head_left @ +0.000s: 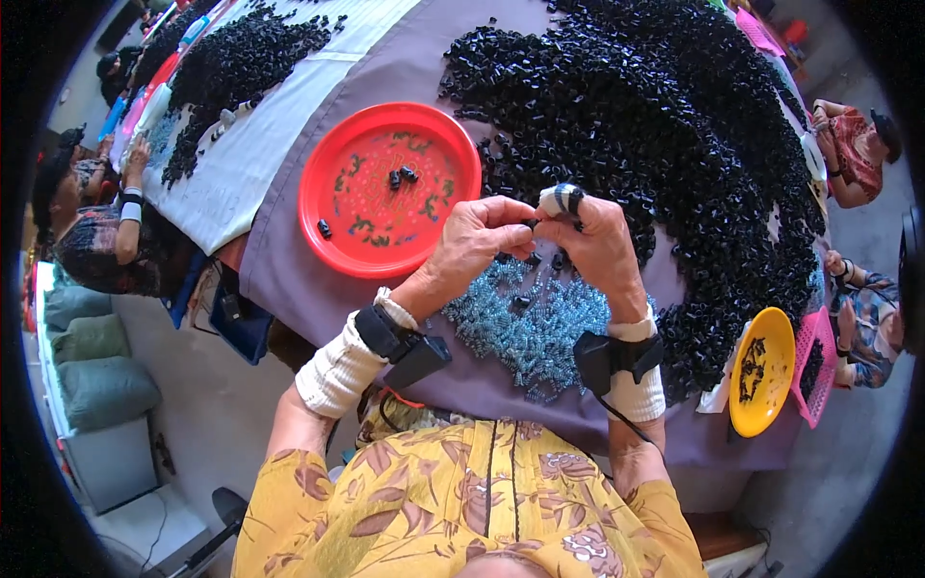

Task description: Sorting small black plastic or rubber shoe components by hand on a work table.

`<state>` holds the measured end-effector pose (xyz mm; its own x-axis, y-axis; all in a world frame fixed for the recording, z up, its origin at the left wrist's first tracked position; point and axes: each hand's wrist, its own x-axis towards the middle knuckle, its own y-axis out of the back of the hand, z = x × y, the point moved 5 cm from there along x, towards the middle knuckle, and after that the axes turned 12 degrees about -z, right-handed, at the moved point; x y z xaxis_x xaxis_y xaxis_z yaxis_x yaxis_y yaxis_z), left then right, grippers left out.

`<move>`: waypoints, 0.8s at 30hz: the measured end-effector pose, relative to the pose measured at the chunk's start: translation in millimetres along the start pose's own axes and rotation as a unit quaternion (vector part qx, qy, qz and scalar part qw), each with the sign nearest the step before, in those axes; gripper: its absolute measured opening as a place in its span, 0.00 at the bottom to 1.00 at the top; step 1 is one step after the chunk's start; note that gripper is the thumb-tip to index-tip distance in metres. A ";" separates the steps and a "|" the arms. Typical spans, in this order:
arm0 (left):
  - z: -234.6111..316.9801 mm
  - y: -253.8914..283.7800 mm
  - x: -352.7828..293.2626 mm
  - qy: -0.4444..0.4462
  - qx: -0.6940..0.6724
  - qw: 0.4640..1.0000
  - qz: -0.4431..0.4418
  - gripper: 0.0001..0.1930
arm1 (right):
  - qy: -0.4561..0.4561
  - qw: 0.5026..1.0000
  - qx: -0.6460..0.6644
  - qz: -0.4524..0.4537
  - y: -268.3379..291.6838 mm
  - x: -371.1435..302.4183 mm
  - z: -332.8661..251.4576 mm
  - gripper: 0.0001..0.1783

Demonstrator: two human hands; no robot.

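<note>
My left hand [467, 243] and my right hand [599, 239] meet over the pile of small blue translucent pieces [520, 332]. Between their fingertips is a small black plastic piece [529, 223], mostly covered by the fingers. Both hands are closed in a pinch on it. A striped wrap [560, 200] covers a finger or thumb of the right hand. To the left of my hands lies a round red tray [318, 231], with a few black pieces [408, 174] on it. Just beyond my hands begins a broad heap of small black pieces [636, 116].
A yellow plate [782, 361] holding dark pieces and a pink basket [817, 385] are at the right table edge. Other people sit at the left [96, 217] and right [858, 154]. Another black heap [246, 63] covers part of a white-covered table at the far left.
</note>
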<state>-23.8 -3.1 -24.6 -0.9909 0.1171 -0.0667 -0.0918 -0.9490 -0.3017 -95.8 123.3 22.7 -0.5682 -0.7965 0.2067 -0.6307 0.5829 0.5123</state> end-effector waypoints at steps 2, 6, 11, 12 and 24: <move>7.6 0.6 -0.2 -0.014 0.006 1.000 0.001 0.12 | -0.024 0.998 0.051 -0.029 0.2 4.1 0.8 0.07; 19.5 1.5 3.1 -0.045 0.019 0.999 -0.009 0.13 | -0.062 0.974 0.207 -0.062 -0.5 15.8 -0.9 0.09; 23.5 7.9 1.8 -0.048 0.042 0.998 -0.010 0.12 | -0.052 0.980 0.174 -0.085 -2.4 25.3 4.6 0.09; 22.1 12.0 0.1 -0.046 0.027 0.999 0.010 0.12 | -0.079 0.979 0.180 -0.060 -0.5 24.5 7.6 0.09; 2.8 36.1 -2.2 -0.028 -0.111 0.992 0.045 0.11 | -0.078 0.923 -0.345 -0.148 -38.4 16.7 45.2 0.06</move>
<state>-25.2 -38.4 -32.7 -0.9985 0.0120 -0.0528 0.0160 -0.8665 -0.4989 -105.0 94.9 -31.2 -0.5282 -0.8403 -0.1221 -0.3132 0.0592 0.9479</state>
